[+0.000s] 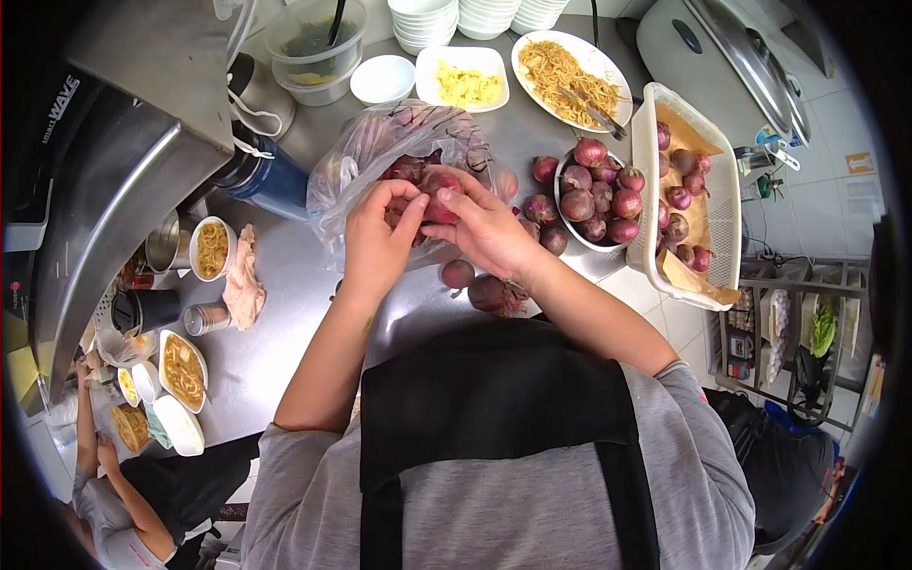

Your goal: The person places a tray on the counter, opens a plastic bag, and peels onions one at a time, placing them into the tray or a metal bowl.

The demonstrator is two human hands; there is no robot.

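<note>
A red onion sits between my hands, above the opening of a clear plastic bag holding more red onions. My right hand grips it with thumb and fingers. At its left side is my left hand, thumb and forefinger pinched at the onion's edge; whatever thin piece may be between them is hidden. Loose onions lie on the steel counter below my right hand. More are heaped in a white bowl to the right.
A white plastic basket lined with brown paper holds several onions. Behind the bag stand a noodle plate, a square dish and stacked bowls. Food dishes and a pink cloth lie left. Another person works at lower left; someone stands at right.
</note>
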